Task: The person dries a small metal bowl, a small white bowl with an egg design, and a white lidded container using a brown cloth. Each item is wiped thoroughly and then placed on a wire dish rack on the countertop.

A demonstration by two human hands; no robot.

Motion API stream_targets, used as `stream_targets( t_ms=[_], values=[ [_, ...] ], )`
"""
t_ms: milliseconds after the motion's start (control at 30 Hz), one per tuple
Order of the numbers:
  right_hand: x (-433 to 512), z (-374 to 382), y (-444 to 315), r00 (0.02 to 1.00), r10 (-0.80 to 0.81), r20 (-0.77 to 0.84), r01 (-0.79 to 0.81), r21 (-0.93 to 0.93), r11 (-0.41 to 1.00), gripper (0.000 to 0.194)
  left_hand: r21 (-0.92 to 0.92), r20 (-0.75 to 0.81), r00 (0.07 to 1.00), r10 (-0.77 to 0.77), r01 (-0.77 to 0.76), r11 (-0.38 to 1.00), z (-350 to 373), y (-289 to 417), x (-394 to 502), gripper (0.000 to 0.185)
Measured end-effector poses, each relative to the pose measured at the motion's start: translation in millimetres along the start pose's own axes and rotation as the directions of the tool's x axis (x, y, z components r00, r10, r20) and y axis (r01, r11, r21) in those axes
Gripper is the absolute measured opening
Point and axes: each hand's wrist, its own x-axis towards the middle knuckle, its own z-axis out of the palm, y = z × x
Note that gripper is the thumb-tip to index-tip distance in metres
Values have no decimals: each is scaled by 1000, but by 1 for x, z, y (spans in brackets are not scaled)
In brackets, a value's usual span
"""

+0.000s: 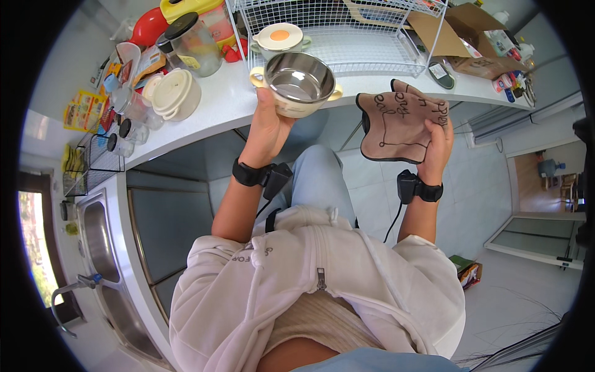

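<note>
My left hand [272, 123] grips a cream bowl [297, 86] with a steel lining and two small yellow handles, tilted so its inside faces me. The bowl is held in front of the counter edge, and nothing shows inside it. In my right hand [437, 149] is a brown cloth [395, 123] with dark edging and dark lettering, hanging partly folded. Cloth and bowl are apart. Just behind the bowl, a lidded pot [279, 39] with pale green handles and an orange disc on its lid stands at the wire rack.
A white wire rack [348, 60] stands on the white counter [223, 104]. To its left are a cream lidded container [179, 95], a glass jar [195, 46] and several small jars. An open cardboard box [474, 51] sits right. A steel sink [100, 242] lies far left.
</note>
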Motion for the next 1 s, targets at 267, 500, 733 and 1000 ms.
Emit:
stream_targets(
  t_ms=[267, 500, 733, 1000],
  values=[
    [-5, -6, -2, 999, -5, 52, 4, 5, 1000, 40, 27, 54, 995, -79, 77, 997, 12, 18, 28, 68],
    [-9, -8, -5, 999, -3, 42, 2, 24, 1000, 40, 208, 131, 987, -90, 62, 976, 21, 30, 51, 68],
    [-9, -12, -2, 999, -1, 34, 0, 29, 1000, 40, 391, 112, 991, -77, 28, 920, 25, 28, 86, 93],
    [-11, -17, -2, 996, 19, 85, -22, 34, 999, 38, 673, 41, 995, -88, 38, 739, 28, 19, 119, 109]
  ],
)
